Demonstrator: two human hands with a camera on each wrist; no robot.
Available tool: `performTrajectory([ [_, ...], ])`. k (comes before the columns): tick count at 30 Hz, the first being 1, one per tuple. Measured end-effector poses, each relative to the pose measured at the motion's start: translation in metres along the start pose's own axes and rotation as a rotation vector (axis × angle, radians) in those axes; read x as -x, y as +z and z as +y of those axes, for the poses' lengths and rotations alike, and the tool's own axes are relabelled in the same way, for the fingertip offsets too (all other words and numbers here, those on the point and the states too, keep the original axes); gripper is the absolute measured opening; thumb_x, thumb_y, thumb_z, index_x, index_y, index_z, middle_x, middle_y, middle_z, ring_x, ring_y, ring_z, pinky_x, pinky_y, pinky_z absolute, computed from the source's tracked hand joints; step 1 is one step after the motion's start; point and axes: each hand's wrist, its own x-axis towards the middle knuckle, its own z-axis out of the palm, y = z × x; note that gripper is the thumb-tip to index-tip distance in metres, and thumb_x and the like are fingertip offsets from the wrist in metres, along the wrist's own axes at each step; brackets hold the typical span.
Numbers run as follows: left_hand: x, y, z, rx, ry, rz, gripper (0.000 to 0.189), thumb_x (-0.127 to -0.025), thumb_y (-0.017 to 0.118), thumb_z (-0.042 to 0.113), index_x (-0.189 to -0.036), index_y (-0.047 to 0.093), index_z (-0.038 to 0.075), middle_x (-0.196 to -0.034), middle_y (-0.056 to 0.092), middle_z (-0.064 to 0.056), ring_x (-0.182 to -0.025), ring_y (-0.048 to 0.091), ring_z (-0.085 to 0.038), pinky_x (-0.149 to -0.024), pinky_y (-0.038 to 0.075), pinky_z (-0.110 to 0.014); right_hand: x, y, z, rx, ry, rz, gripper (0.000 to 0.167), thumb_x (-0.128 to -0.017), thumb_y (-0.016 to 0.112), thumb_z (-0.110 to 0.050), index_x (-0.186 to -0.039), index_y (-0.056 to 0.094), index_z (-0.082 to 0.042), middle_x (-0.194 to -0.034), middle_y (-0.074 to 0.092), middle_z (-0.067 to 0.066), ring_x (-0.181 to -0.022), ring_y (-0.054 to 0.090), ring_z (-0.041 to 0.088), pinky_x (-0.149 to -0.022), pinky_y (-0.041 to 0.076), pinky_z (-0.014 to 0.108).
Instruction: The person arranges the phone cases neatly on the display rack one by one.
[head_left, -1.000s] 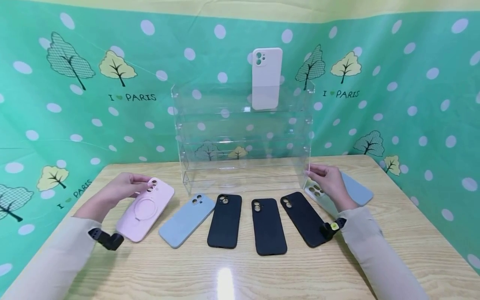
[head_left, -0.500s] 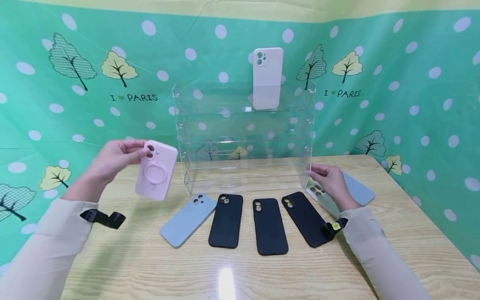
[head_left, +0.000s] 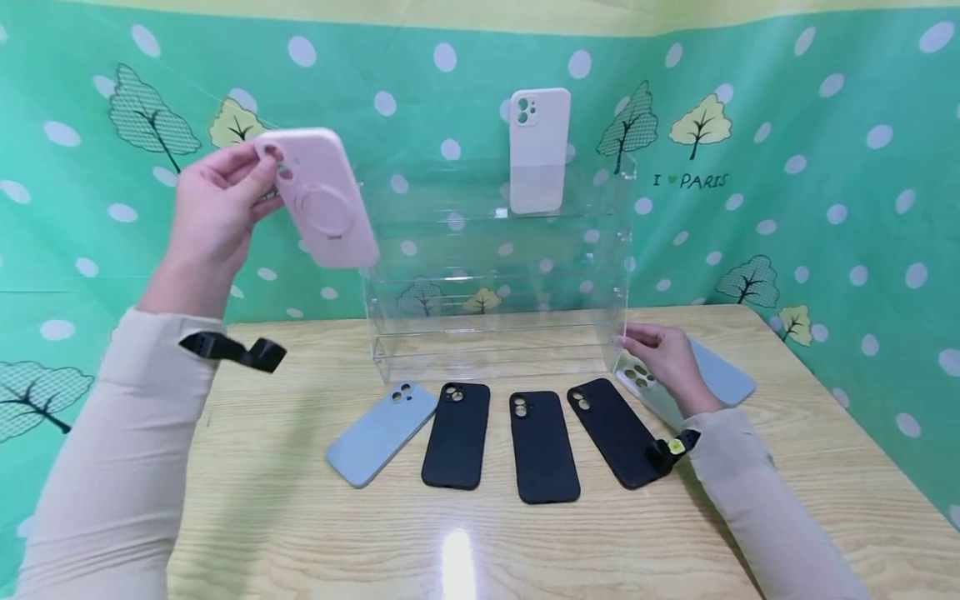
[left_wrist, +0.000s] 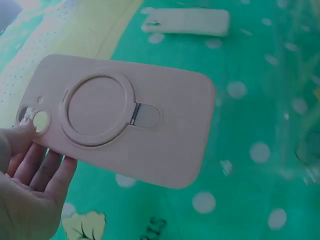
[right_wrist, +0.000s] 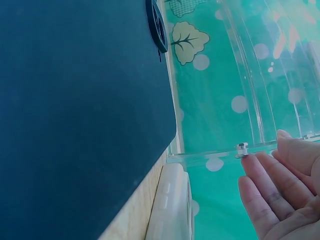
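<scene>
My left hand pinches a pink phone case by its camera end, thumb at the lens holes. The case hangs in the air in front of the upper left of a clear acrylic display rack. A round ring stand shows on its back in the left wrist view. At the rack's lower right, my right hand grips the edge of the side panel, thumb on one face and fingers on the other in the right wrist view. A white phone case stands upright on the top tier.
On the wooden table lie a light blue case and three black cases. A white case and another blue case lie by the right hand, partly covered. A green dotted cloth hangs behind.
My left hand has lifted the pink case off the table, up and slightly right, toward the rack's top left. The right hand stays at the rack's side panel.
</scene>
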Motion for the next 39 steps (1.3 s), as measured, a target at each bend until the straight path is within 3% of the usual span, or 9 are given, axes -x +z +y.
performTrajectory([
  [4,-0.014,0.025,0.013,0.14,-0.022,0.047,0.02,-0.095,0.075,0.0,-0.114,0.078,0.006,-0.102,0.081,-0.006,-0.087,0.077,-0.016,-0.076,0.067,-0.025,0.0,-0.001,0.0,-0.007,0.001,-0.005,0.049,-0.109,0.063,-0.026,-0.149,0.057,0.002,-0.143,0.064,0.027,-0.131,0.064,0.043,-0.103,0.061,0.04],
  [10,-0.034,0.056,0.021,0.222,-0.024,0.104,0.027,-0.094,0.077,0.0,-0.119,0.078,0.008,-0.118,0.079,-0.006,-0.1,0.076,-0.018,-0.083,0.067,-0.026,0.001,-0.001,0.0,-0.02,0.009,-0.009,0.05,-0.109,0.063,-0.027,-0.149,0.056,0.002,-0.143,0.063,0.028,-0.131,0.064,0.044,-0.106,0.059,0.051],
  [18,-0.056,0.089,0.02,0.315,0.011,0.179,0.023,-0.095,0.076,0.003,-0.117,0.08,0.009,-0.114,0.078,-0.004,-0.103,0.077,-0.017,-0.081,0.067,-0.026,0.0,0.001,0.001,-0.007,-0.003,0.009,0.047,-0.109,0.064,-0.022,-0.147,0.059,0.004,-0.141,0.065,0.028,-0.129,0.066,0.044,-0.1,0.062,0.04],
  [23,-0.068,0.099,0.018,0.339,0.009,0.216,0.02,-0.096,0.076,0.004,-0.114,0.081,0.011,-0.11,0.079,-0.002,-0.098,0.078,-0.016,-0.082,0.066,-0.025,0.001,0.002,0.0,0.002,-0.012,0.02,0.046,-0.109,0.064,-0.022,-0.146,0.059,0.005,-0.139,0.066,0.028,-0.127,0.067,0.044,-0.098,0.063,0.039],
  [32,-0.086,0.109,0.007,0.341,0.013,0.311,0.018,-0.095,0.076,0.002,-0.11,0.082,0.01,-0.104,0.08,-0.003,-0.083,0.073,-0.013,-0.08,0.066,-0.023,0.001,0.003,0.002,-0.006,-0.041,0.028,0.045,-0.108,0.065,-0.023,-0.143,0.063,0.005,-0.138,0.067,0.029,-0.125,0.068,0.045,-0.1,0.062,0.051],
  [39,-0.089,0.116,-0.004,0.242,-0.034,0.294,0.019,-0.097,0.076,0.005,-0.113,0.082,0.014,-0.113,0.081,0.0,-0.092,0.075,-0.012,-0.081,0.065,-0.02,0.001,0.003,0.002,-0.012,-0.026,0.028,0.044,-0.108,0.065,-0.023,-0.143,0.063,0.004,-0.139,0.067,0.028,-0.126,0.067,0.044,-0.101,0.061,0.049],
])
